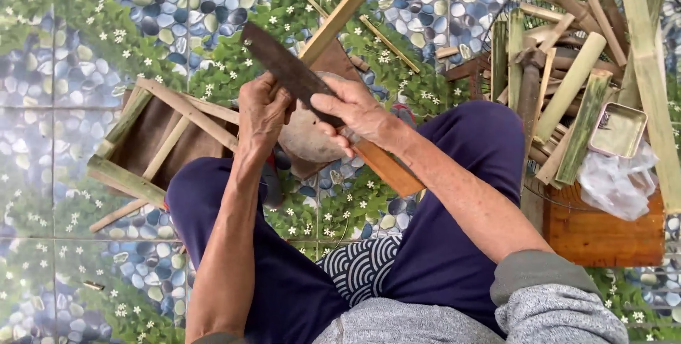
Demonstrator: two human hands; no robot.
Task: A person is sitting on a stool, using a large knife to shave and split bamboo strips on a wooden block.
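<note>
My right hand (360, 112) grips a large knife (287, 67) where its dark blade meets the orange-brown wooden handle (386, 169). The blade points up and left across a long pale bamboo strip (345, 9) that slants toward the top of the view. My left hand (262, 111) is closed at the strip's lower end, right beside the blade. Both hands are above my knees, over a round brownish block (303, 142) on the floor.
A small frame of bamboo slats (128, 174) lies at the left on the pebble-and-flower floor tiles. At the right, a wire basket (507, 3) holds several cut bamboo pieces (571, 81), with a metal tin (618, 130), a crumpled plastic bag (616, 184) and an orange wooden board (603, 234).
</note>
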